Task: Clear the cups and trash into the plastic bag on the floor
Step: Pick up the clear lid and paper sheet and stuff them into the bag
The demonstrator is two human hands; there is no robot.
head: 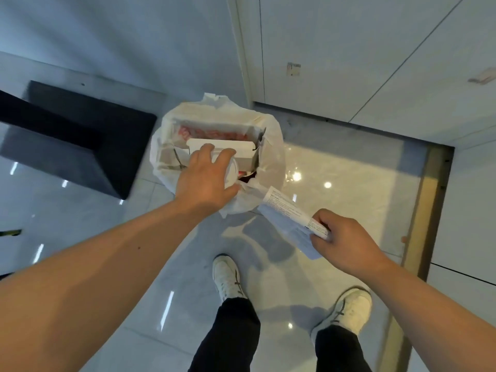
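Observation:
A white plastic bag (pixel 271 146) stands open on the glossy floor ahead of my feet. Inside it lie a white box (pixel 228 145) and red-printed packaging (pixel 214 134). My left hand (pixel 205 177) reaches over the bag's mouth, fingers curled around the lid of a white cup (pixel 231 171) held just inside the opening. To the right of the bag and lower in view, my right hand (pixel 346 237) pinches a white printed paper slip (pixel 288 214) whose far end points toward the bag's near rim.
A dark table base (pixel 80 140) sits on the floor left of the bag. White cabinet panels (pixel 349 63) rise behind and to the right. A brass floor strip (pixel 426 205) runs along the right. My white shoes (pixel 228 277) stand just behind the bag.

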